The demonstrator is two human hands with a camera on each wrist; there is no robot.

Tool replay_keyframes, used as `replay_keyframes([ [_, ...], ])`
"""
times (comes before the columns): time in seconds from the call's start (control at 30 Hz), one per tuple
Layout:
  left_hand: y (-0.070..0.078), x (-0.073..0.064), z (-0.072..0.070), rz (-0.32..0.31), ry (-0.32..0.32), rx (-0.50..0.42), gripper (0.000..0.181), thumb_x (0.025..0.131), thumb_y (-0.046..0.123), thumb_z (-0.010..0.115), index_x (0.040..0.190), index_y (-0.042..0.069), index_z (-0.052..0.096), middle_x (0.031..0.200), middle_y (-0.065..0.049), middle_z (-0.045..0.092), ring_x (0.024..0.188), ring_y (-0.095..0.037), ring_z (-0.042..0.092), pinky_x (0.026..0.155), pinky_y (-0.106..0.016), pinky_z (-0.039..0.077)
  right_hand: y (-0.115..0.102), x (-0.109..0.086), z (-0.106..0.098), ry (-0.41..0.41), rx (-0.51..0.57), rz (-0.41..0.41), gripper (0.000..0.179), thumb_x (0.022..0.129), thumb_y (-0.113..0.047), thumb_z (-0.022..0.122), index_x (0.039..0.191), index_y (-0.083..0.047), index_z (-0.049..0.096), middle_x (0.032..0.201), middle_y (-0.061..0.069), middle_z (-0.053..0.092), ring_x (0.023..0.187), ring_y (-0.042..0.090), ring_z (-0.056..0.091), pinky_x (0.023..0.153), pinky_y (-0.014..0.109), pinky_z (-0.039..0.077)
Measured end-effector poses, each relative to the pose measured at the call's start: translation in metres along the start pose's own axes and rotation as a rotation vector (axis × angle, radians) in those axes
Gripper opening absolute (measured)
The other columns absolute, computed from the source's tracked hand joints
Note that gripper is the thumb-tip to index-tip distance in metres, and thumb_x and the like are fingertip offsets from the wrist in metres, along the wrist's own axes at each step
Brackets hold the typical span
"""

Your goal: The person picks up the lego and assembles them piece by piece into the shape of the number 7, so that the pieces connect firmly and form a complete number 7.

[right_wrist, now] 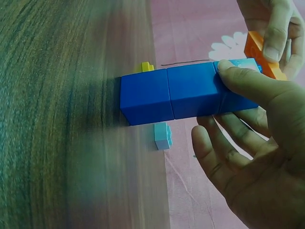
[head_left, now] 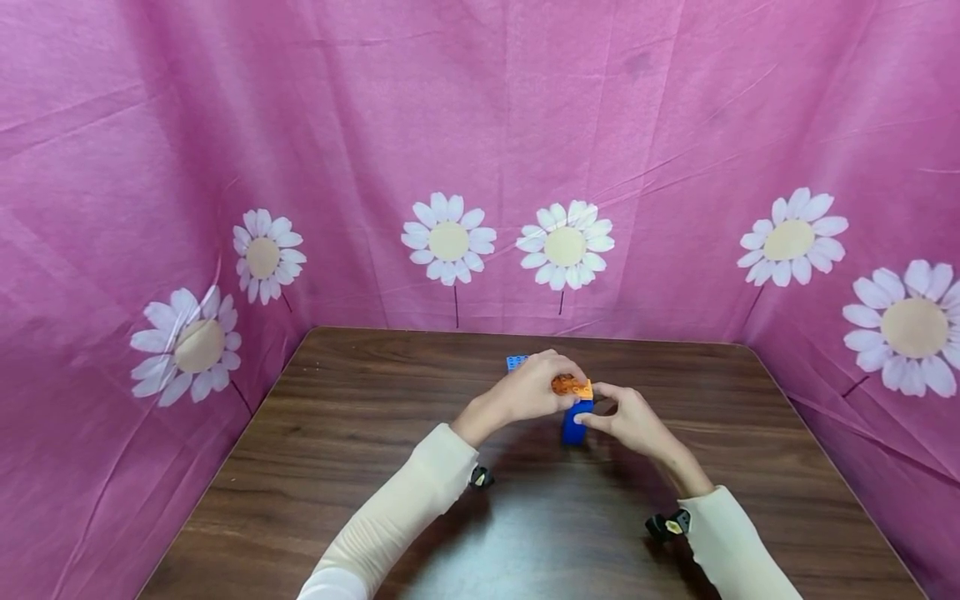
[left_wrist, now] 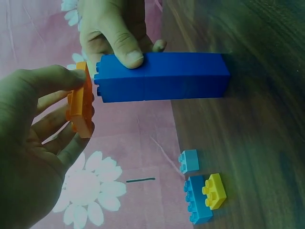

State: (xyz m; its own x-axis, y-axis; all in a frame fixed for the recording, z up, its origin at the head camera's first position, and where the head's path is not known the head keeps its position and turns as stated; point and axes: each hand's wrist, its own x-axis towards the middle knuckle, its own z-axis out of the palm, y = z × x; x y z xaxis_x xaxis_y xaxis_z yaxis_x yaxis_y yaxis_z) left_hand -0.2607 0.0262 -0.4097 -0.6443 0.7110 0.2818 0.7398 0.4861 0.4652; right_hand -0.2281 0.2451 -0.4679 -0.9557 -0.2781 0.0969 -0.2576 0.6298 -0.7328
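A tower of stacked blue toy bricks [left_wrist: 162, 78] stands upright on the wooden table. My right hand [head_left: 633, 421] grips its upper part, with the thumb on one side and the fingers on the other. Above the tower, my left hand [head_left: 536, 387] pinches a flat orange toy brick [left_wrist: 82, 105] between thumb and fingers. In the left wrist view the orange brick sits slightly tilted just off the tower's top studs; whether an edge touches them I cannot tell. In the right wrist view, the right thumb hides part of the tower's top.
Behind the tower lie a light blue brick [left_wrist: 189, 161], a longer blue brick [left_wrist: 196, 200] and a yellow brick [left_wrist: 215, 192]. My left hand covers most of them in the head view. A pink cloth [head_left: 480, 100] with printed daisies hangs around the table [head_left: 300, 467].
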Motion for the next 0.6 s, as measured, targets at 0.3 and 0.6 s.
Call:
replay_keyframes([
  [0.3, -0.001, 0.000, 0.005, 0.049, -0.006, 0.055, 0.026, 0.087, 0.023, 0.075, 0.112, 0.018, 0.072, 0.109, 0.009, 0.070, 0.102, -0.004, 0.055, 0.092, -0.020, 0.049, 0.002, 0.002, 0.001, -0.001, 0.013, -0.029, 0.054, 0.083, -0.042, 0.077, 0.124, -0.010, 0.064, 0.113, 0.008, 0.071, 0.083, 0.022, 0.067, 0.064, 0.024, 0.056],
  [0.6, -0.004, 0.001, 0.012, 0.103, 0.000, 0.067, 0.024, 0.090, 0.023, 0.072, 0.112, 0.016, 0.075, 0.113, 0.007, 0.072, 0.113, -0.003, 0.062, 0.122, -0.038, 0.025, 0.004, 0.000, 0.002, 0.008, 0.017, -0.034, 0.051, 0.083, -0.040, 0.077, 0.125, -0.012, 0.065, 0.117, 0.008, 0.070, 0.081, 0.019, 0.068, 0.065, 0.023, 0.056],
])
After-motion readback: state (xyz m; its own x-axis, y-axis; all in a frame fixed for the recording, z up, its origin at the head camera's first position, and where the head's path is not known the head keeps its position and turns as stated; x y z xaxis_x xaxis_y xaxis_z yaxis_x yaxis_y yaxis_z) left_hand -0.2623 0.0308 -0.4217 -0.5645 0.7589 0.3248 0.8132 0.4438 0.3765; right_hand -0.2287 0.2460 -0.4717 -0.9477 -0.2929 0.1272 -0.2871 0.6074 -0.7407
